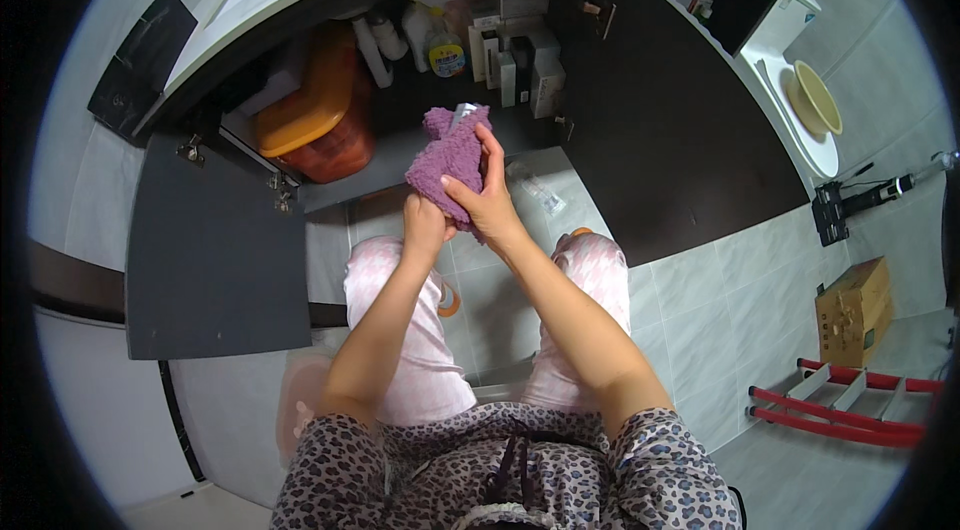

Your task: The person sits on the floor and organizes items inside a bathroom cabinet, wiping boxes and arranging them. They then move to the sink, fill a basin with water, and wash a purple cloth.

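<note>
A fluffy purple cloth (446,168) is bunched up in front of the open cabinet, above my knees. My right hand (490,198) grips it from the right, thumb on top and fingers along its far edge. Closed at its lower left end is my left hand (424,227), with the fingers curled under the cloth. A shiny silvery-white piece (464,114) pokes out at the cloth's far end. The cloth hides the rest of it, so I cannot tell its kind.
Inside the dark cabinet stand an orange-lidded storage box (318,100), a yellow-labelled spray bottle (446,55) and several small boxes (545,70). Its left door (220,250) hangs open. On the floor, a clear plastic package (538,190) lies near; a cardboard box (853,312) and red ladder (850,405) are right.
</note>
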Demonstrator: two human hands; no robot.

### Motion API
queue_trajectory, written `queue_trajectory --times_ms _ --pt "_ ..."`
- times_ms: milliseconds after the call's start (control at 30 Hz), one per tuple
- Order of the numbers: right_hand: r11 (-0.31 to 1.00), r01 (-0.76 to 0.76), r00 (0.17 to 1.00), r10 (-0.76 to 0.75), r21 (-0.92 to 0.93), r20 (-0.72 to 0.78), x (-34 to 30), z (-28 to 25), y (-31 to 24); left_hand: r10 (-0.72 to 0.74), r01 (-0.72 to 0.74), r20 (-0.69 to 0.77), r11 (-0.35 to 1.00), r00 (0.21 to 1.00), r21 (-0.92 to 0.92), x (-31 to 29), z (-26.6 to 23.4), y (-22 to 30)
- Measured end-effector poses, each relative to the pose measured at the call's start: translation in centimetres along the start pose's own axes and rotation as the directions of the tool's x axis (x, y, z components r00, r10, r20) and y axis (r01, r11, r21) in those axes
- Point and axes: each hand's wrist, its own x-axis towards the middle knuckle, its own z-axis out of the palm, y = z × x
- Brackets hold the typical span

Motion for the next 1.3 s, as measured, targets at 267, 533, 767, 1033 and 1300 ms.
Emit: queue_trajectory --times_ms 267,533,767,1033,1300 --pt "0.994 0.047 0.951 -0.014 0.102 -0.308 2.9 -1.8 0.1 0.162 -0.178 0.081 0.949 0.983 0.262 2.9 2.8 0.0" --pt "0.979 -0.088 0.853 0.17 0.186 -0.493 5.8 -5.0 1.0 0.289 -0.34 0.183 0.846 0.94 0.411 3.9 3.4 -1.0" --pt "0.81 -0.127 0.912 0.322 0.572 -0.253 7.3 -7.1 1.0 0.452 -0.437 0.111 0.727 0.885 0.53 2.8 4.0 1.6" --pt "0.603 -0.17 0.938 0.341 0.779 -0.059 6.2 -4.6 1.7 0.799 -0.6 -0.036 0.48 0.6 0.64 3.8 4.3 1.3" --pt "0.822 -0.293 0.916 0.388 0.488 -0.104 2.7 0.8 4.0 0.578 -0.296 -0.32 0.727 0.75 0.62 5.3 3.2 0.4"
